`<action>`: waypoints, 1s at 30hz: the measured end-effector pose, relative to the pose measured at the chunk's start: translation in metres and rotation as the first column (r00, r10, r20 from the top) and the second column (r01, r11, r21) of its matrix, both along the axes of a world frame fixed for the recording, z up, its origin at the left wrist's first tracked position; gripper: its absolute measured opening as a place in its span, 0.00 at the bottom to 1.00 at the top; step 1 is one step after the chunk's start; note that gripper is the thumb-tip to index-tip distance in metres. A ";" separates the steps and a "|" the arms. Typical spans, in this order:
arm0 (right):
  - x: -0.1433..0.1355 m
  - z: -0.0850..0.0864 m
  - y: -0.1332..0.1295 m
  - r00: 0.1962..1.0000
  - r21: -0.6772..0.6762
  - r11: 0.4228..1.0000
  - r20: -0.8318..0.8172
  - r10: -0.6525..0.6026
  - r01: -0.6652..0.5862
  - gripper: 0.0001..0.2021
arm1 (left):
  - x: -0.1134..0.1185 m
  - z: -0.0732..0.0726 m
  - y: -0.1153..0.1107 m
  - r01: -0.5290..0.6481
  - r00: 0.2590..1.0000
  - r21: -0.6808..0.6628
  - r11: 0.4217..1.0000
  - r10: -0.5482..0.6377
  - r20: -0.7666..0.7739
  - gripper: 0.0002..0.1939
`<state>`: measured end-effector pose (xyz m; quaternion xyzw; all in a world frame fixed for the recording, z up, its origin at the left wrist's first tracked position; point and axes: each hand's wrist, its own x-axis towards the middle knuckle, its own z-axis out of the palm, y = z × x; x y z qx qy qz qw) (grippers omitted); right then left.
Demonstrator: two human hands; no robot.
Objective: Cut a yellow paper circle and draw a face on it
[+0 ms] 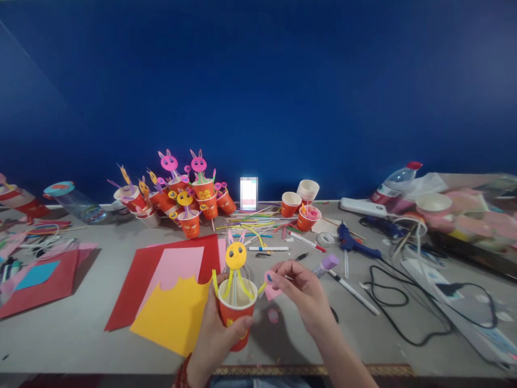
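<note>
My left hand (222, 326) is wrapped round a red paper cup (238, 311) near the table's front edge. From the cup rises a yellow bunny face (235, 255) with pink ears, on a straw, with bent yellow strips around it. To the right of the cup, my right hand (301, 288) pinches a small pink disc (270, 277) with a blue mark, beside the end of a yellow strip. Another pink disc (273, 316) lies on the table between the cup and my right wrist.
Yellow paper (173, 315) and red paper (125, 291) lie left. Finished bunny cups (189, 223) stand behind. Straws and pens (269, 249) are spread beyond the hands. A blue glue gun (355, 243), its black cable (404, 304) and a power strip (464, 318) are right.
</note>
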<state>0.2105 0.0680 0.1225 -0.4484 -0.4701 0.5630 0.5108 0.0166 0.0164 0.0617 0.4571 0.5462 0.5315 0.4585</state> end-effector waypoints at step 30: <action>0.001 -0.004 -0.017 0.829 0.385 0.922 0.503 -0.245 0.038 0.09 | 0.004 0.004 0.000 -0.028 1.000 0.018 0.999 0.028 -0.002 0.41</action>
